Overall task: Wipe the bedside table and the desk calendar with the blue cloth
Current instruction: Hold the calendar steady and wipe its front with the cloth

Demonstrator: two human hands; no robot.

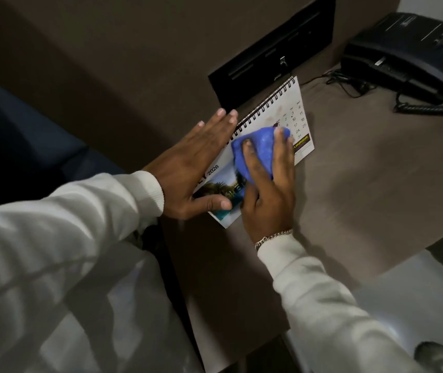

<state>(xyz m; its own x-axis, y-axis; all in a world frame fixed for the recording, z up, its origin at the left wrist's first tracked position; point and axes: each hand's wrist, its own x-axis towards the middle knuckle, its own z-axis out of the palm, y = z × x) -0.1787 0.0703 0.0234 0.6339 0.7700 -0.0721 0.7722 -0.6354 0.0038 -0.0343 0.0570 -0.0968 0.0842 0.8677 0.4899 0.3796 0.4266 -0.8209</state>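
Sleeve: pale, long, on the left arm, reaching in from the lower left.
Left hand (193, 168): flat and spread, fingers wide apart, closed on nothing; the palm presses on the left part of the calendar, thumb laid over its photo strip.
Calendar (299, 122): spiral-bound desk calendar lying flat on the counter, rings toward the wall; it reads 2026 near the left hand, date grid bare at the far right end.
Cloth (258, 149): blue, bunched up on the middle of the calendar page.
Right hand (268, 189): its grip is pressed down on the cloth, fingers curled over it (a chain bracelet at the wrist).
Counter (363, 184): brown bedside top, bare to the right of the calendar; whether it is wiped already, I cannot tell.
Phone (408, 55): black, far right corner, coiled cord trailing toward the calendar, well apart from it.
Risk, slip: if the left palm eases, a hard stroke would likely shove the calendar along the counter.
Risk, page: the cloth could catch a page edge or the rings and crease or tear it.
Risk, cord: a wide sweep rightward might snag it.
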